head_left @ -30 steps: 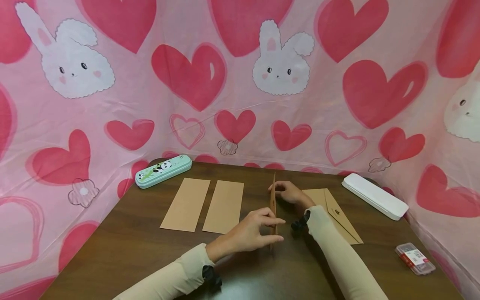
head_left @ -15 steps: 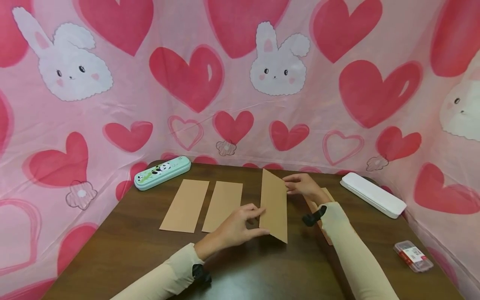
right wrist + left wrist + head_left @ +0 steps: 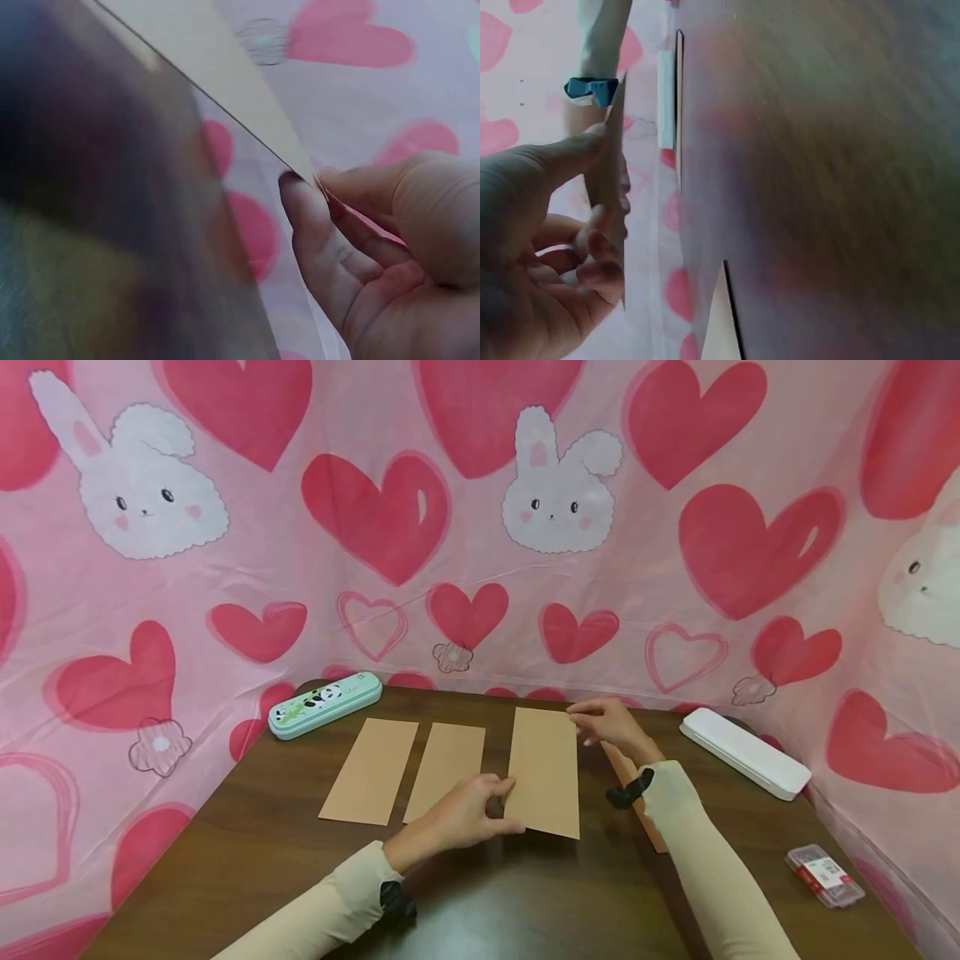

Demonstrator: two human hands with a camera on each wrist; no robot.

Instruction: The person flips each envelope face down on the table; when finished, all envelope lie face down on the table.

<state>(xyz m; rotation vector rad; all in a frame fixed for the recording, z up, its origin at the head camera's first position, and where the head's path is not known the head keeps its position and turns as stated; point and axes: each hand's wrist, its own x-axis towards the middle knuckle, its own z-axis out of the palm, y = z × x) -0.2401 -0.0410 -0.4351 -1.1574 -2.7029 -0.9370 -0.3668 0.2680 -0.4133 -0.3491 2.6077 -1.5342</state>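
My left hand (image 3: 468, 814) pinches the lower left edge of a plain brown envelope (image 3: 543, 768). At its upper right corner, my right hand (image 3: 611, 727) pinches the same envelope between thumb and fingers. It hangs tilted over the table, its blank face towards me. In the left wrist view the envelope (image 3: 609, 176) appears nearly edge-on beside the left hand (image 3: 547, 232). The right wrist view has the right hand (image 3: 382, 247) gripping the corner of the envelope (image 3: 240, 97). Another brown envelope (image 3: 637, 802) lies to the right, mostly hidden behind the right arm.
Two plain brown rectangles, a left one (image 3: 370, 772) and a right one (image 3: 450, 768), lie side by side on the dark wooden table (image 3: 247, 860). A green panda case (image 3: 325, 705) is at back left. A white case (image 3: 745, 753) and a small clear box (image 3: 825, 875) are right.
The held envelope has turned from edge-on to show its blank face, and has tipped back. The right hand moved rightwards along with its far edge; the left hand shifted slightly left.
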